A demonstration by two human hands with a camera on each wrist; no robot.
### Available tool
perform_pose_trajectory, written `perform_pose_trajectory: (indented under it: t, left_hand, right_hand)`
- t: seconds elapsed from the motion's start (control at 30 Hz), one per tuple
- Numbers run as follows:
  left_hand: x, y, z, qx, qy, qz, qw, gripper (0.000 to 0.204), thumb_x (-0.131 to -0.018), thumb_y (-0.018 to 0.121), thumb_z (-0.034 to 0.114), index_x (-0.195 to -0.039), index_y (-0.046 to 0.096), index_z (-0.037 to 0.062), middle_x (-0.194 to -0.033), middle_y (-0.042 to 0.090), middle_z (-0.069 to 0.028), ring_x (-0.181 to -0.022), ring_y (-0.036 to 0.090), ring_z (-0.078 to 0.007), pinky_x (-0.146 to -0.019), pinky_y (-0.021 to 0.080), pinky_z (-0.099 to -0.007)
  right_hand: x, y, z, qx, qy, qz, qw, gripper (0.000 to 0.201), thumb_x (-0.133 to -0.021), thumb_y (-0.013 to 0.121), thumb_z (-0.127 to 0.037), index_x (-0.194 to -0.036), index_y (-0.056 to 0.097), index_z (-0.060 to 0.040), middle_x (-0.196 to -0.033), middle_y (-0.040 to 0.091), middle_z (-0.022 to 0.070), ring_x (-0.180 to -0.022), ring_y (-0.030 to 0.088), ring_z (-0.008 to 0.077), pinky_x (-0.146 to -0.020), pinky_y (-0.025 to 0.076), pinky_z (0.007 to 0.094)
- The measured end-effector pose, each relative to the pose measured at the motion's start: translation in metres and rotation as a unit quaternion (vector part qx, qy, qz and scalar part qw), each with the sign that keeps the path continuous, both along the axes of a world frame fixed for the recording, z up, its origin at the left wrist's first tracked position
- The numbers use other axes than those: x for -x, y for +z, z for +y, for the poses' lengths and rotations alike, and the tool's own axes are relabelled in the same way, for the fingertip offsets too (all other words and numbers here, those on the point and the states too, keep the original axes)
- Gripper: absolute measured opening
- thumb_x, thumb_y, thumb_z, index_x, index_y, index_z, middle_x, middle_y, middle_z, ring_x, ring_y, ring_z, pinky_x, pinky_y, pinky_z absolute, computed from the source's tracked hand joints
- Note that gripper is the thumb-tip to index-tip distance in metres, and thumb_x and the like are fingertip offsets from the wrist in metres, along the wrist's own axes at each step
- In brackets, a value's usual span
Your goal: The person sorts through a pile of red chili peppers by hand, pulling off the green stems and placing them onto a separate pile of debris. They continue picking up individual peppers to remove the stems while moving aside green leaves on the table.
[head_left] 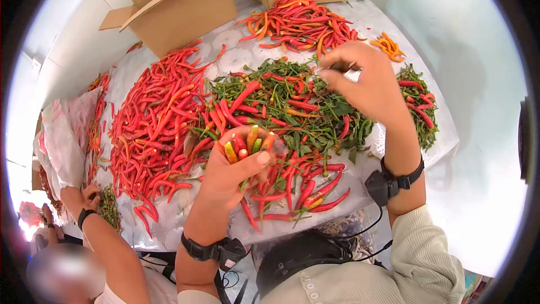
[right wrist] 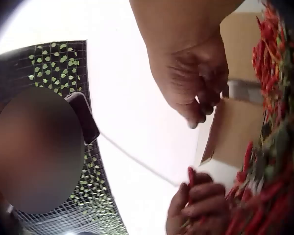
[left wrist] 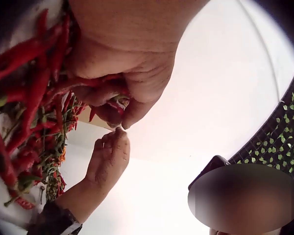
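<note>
In the head view my left hand (head_left: 228, 177) grips a bunch of red, orange and greenish chili peppers (head_left: 230, 152), their ends sticking up past the thumb. My right hand (head_left: 365, 76) hovers over the far right of a heap of green leaves and stems (head_left: 332, 110) mixed with red chilies. Its fingers are loosely bent, a gap shows between thumb and fingers, and nothing is visible between them. In the right wrist view a red chili (right wrist: 191, 178) rises from the left hand. More loose chilies (head_left: 306, 194) lie at the table's near edge.
Left of the heap spreads a large pile of red chilies (head_left: 157, 118). Another chili pile (head_left: 304, 22) lies at the back, beside a few orange chilies (head_left: 388, 47). Cardboard boxes (head_left: 185, 14) stand behind. At the left, another person's hand (head_left: 81, 200) is over greens.
</note>
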State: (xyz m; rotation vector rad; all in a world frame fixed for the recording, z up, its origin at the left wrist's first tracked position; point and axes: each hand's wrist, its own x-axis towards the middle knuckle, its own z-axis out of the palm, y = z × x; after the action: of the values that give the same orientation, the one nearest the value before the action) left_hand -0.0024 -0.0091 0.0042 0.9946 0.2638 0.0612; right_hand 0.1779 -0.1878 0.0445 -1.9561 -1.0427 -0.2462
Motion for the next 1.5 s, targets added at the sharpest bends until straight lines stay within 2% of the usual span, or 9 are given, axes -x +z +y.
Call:
perform_pose_trajectory:
  t: [0.07, 0.37, 0.5, 0.67, 0.77, 0.9, 1.0, 1.1, 1.5]
  left_hand:
    - [0.000, -0.002, -0.001, 0.005, 0.018, 0.002, 1.000, 0.036, -0.074, 0.068, 0.001, -0.104, 0.051, 0.0033, -0.080, 0.059, -0.0060, -0.053, 0.054, -0.0095, -0.043, 0.041, -0.0203]
    - [0.000, -0.001, -0.006, -0.024, 0.039, -0.009, 0.999, 0.036, -0.073, 0.068, -0.005, -0.104, 0.052, 0.0042, -0.081, 0.060, -0.0054, -0.054, 0.052, -0.0076, -0.042, 0.039, -0.0205]
    - [0.002, 0.005, 0.000, 0.048, 0.003, -0.009, 0.999, 0.027, -0.079, 0.061, -0.001, -0.104, 0.052, 0.0019, -0.078, 0.059, -0.0073, -0.050, 0.050, -0.0090, -0.040, 0.038, -0.0203]
    - [0.000, 0.003, 0.009, 0.132, 0.011, -0.053, 0.990, 0.023, -0.089, 0.048, 0.014, -0.109, 0.049, 0.0020, -0.074, 0.052, -0.0049, -0.049, 0.045, -0.0080, -0.037, 0.035, -0.0180]
    - [0.000, 0.004, 0.008, 0.157, 0.027, -0.055, 0.986, 0.023, -0.090, 0.049, 0.015, -0.109, 0.049, 0.0027, -0.073, 0.049, -0.0037, -0.051, 0.043, -0.0074, -0.036, 0.034, -0.0168]
    - [0.000, 0.002, 0.009, 0.109, 0.019, -0.065, 0.992, 0.023, -0.089, 0.050, 0.017, -0.108, 0.049, 0.0027, -0.073, 0.047, -0.0025, -0.053, 0.042, -0.0068, -0.036, 0.033, -0.0162]
    - [0.001, 0.000, 0.010, 0.102, 0.028, -0.045, 0.993, 0.023, -0.089, 0.052, 0.019, -0.106, 0.050, 0.0030, -0.073, 0.048, -0.0024, -0.052, 0.042, -0.0064, -0.036, 0.032, -0.0158]
    - [0.000, -0.002, 0.012, 0.096, 0.029, -0.017, 0.995, 0.022, -0.087, 0.054, 0.018, -0.105, 0.051, 0.0046, -0.073, 0.052, -0.0035, -0.050, 0.044, -0.0067, -0.036, 0.031, -0.0169]
    - [0.001, 0.002, 0.006, 0.096, -0.073, 0.000, 0.993, 0.021, -0.084, 0.062, 0.015, -0.100, 0.056, 0.0031, -0.069, 0.057, -0.0025, -0.048, 0.049, -0.0060, -0.040, 0.036, -0.0192]
  right_hand:
    - [0.025, 0.007, 0.011, 0.002, 0.138, 0.110, 0.984, 0.011, -0.076, 0.069, -0.013, -0.081, 0.065, -0.0045, -0.075, 0.061, 0.0025, -0.066, 0.054, 0.0105, -0.059, 0.043, 0.0247]
    - [0.041, -0.013, 0.030, -0.012, 0.289, 0.084, 0.954, 0.009, -0.079, 0.062, -0.011, -0.081, 0.061, -0.0025, -0.075, 0.059, 0.0098, -0.069, 0.057, 0.0242, -0.062, 0.045, 0.0324]
    - [0.031, -0.008, 0.023, -0.008, 0.158, 0.194, 0.968, 0.012, -0.080, 0.061, -0.013, -0.082, 0.061, -0.0012, -0.075, 0.059, 0.0096, -0.066, 0.057, 0.0215, -0.061, 0.045, 0.0316]
    - [0.006, -0.018, 0.011, 0.120, 0.064, 0.096, 0.986, 0.013, -0.076, 0.067, -0.013, -0.081, 0.062, -0.0022, -0.075, 0.058, 0.0061, -0.072, 0.056, 0.0159, -0.064, 0.045, 0.0292]
    - [0.012, -0.028, 0.013, 0.340, -0.021, -0.072, 0.937, 0.015, -0.072, 0.068, -0.014, -0.080, 0.062, -0.0029, -0.079, 0.060, 0.0097, -0.079, 0.057, 0.0243, -0.069, 0.045, 0.0348]
    - [0.005, -0.027, 0.010, 0.251, 0.061, -0.062, 0.964, 0.017, -0.073, 0.067, -0.016, -0.080, 0.062, -0.0021, -0.081, 0.060, 0.0161, -0.080, 0.057, 0.0318, -0.071, 0.046, 0.0412]
    - [0.005, -0.017, 0.013, 0.095, 0.124, 0.050, 0.986, 0.016, -0.079, 0.064, -0.013, -0.089, 0.062, -0.0018, -0.081, 0.061, 0.0120, -0.078, 0.059, 0.0249, -0.070, 0.047, 0.0354]
    - [0.015, -0.014, 0.017, -0.013, 0.269, 0.266, 0.926, 0.017, -0.084, 0.061, -0.011, -0.098, 0.061, -0.0015, -0.082, 0.060, 0.0054, -0.078, 0.058, 0.0150, -0.070, 0.046, 0.0284]
    - [0.044, -0.009, 0.029, -0.006, 0.312, 0.353, 0.882, 0.016, -0.070, 0.073, -0.005, -0.082, 0.064, -0.0005, -0.077, 0.062, 0.0038, -0.073, 0.060, 0.0116, -0.066, 0.047, 0.0241]
